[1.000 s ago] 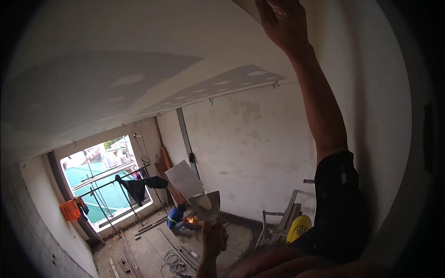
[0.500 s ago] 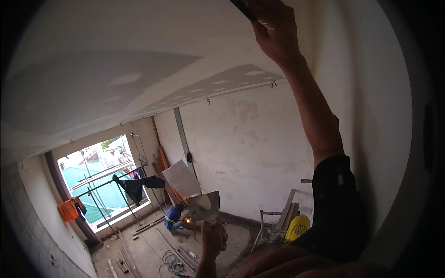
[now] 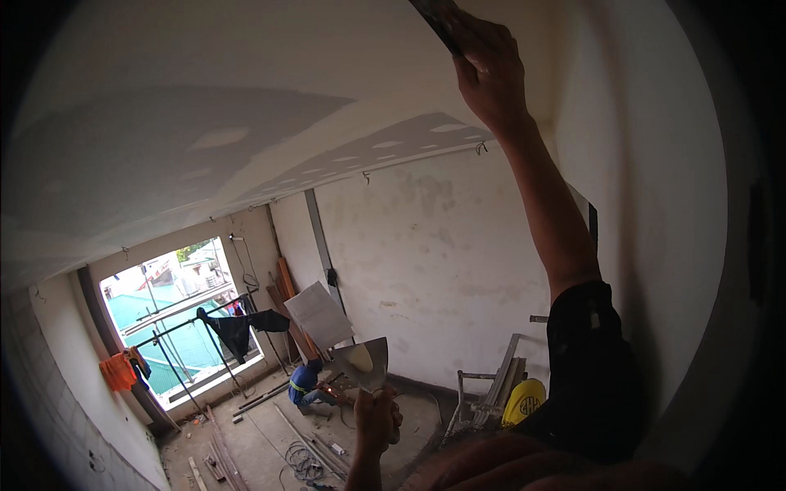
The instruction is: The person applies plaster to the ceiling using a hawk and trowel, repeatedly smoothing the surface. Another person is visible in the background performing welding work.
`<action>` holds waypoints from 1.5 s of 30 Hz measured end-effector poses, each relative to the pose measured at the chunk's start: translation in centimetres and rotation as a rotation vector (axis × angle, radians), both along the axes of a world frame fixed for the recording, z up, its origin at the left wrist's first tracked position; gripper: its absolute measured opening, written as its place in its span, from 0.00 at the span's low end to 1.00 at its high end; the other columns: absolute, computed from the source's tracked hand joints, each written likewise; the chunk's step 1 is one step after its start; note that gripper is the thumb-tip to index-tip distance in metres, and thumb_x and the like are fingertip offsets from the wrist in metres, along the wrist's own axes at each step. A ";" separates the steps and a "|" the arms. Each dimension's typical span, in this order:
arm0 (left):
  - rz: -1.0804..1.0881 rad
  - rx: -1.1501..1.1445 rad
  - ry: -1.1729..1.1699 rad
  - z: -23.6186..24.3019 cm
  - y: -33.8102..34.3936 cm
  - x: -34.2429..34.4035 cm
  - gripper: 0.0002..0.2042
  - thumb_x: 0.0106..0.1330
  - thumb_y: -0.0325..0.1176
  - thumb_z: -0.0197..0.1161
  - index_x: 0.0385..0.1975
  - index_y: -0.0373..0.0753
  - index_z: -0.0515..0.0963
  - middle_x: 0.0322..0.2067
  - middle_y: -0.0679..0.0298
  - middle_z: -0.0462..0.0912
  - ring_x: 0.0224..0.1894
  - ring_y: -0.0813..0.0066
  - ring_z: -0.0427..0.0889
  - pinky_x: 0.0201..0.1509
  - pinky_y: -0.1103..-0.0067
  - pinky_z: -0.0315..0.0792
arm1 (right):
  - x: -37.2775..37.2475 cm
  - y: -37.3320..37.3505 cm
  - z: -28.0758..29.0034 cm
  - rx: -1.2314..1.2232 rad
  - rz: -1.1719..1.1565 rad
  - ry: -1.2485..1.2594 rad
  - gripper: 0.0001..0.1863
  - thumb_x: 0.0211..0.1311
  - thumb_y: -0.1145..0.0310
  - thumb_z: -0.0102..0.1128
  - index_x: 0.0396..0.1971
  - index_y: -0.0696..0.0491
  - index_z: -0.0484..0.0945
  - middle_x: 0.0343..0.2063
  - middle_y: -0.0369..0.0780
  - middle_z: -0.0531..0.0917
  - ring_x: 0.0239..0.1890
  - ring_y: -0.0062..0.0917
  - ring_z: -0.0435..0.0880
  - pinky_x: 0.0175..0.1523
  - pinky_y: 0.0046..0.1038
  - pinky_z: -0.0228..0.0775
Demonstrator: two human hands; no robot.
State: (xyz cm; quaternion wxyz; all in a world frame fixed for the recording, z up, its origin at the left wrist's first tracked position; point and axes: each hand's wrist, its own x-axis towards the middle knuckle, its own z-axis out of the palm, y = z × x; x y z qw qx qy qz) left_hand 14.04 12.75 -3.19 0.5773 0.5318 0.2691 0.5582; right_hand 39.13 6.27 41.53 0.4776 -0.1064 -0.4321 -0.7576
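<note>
My left hand (image 3: 377,421) is closed round the handle of a wide putty knife (image 3: 372,360), held upright low in the middle. A pale patch of putty lies on its metal blade. My right hand (image 3: 494,69), at the end of a raised arm in a black sleeve, grips a dark flat-bladed tool (image 3: 435,23) up at the ceiling (image 3: 327,49). The upper end of that tool runs out of the picture, so its full shape is hidden. Smooth light filler covers part of the ceiling, beside darker grey areas with pale patches.
Far below, a person (image 3: 307,385) in blue crouches on the floor, near a leaning pale board (image 3: 319,315). Clothes hang on a rail before the window (image 3: 176,319). Cable coils (image 3: 304,462), long strips and a yellow object (image 3: 526,401) lie lower down. A wall rises close on my right.
My right hand has shifted slightly down with its tool, along the ceiling. My left hand barely moves. The bright glow by the crouching person has shrunk.
</note>
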 end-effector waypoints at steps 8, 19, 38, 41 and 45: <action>-0.266 -0.218 -0.232 2.6 -2.1 -1.4 0.12 0.69 0.30 0.53 0.51 0.38 0.68 0.28 0.58 0.75 0.18 0.75 0.70 0.16 0.82 0.64 | 3.2 0.9 -6.3 -0.156 0.276 0.138 0.14 0.67 0.74 0.61 0.52 0.52 0.82 0.47 0.36 0.86 0.48 0.24 0.82 0.53 0.25 0.74; -0.916 -0.160 -0.614 7.9 -2.4 -3.3 0.35 0.64 0.31 0.49 0.72 0.31 0.47 0.62 0.35 0.66 0.18 0.69 0.75 0.11 0.79 0.72 | -1.0 4.2 -27.0 -1.591 0.846 -0.243 0.15 0.65 0.78 0.62 0.51 0.51 0.83 0.49 0.41 0.87 0.53 0.31 0.84 0.60 0.36 0.72; -1.006 -0.142 -0.830 6.2 2.0 0.3 0.36 0.63 0.25 0.46 0.73 0.38 0.44 0.64 0.32 0.62 0.15 0.73 0.71 0.04 0.83 0.61 | 0.6 -6.5 -5.1 -0.067 0.436 0.068 0.10 0.64 0.72 0.69 0.41 0.61 0.84 0.33 0.38 0.88 0.36 0.17 0.83 0.43 0.19 0.73; -1.054 -0.131 -0.844 5.3 3.4 1.9 0.37 0.61 0.25 0.46 0.74 0.39 0.43 0.63 0.32 0.63 0.15 0.73 0.71 0.04 0.81 0.62 | -2.0 -5.9 -1.6 -0.101 0.433 -0.068 0.09 0.66 0.73 0.66 0.41 0.62 0.84 0.34 0.36 0.87 0.37 0.15 0.83 0.44 0.19 0.74; -1.141 -0.158 -0.878 6.0 4.2 0.9 0.39 0.60 0.25 0.47 0.74 0.40 0.44 0.62 0.33 0.65 0.15 0.74 0.71 0.05 0.82 0.62 | -5.6 -6.5 1.1 -0.104 0.373 -0.167 0.09 0.66 0.72 0.66 0.42 0.61 0.85 0.37 0.36 0.88 0.38 0.15 0.83 0.44 0.17 0.73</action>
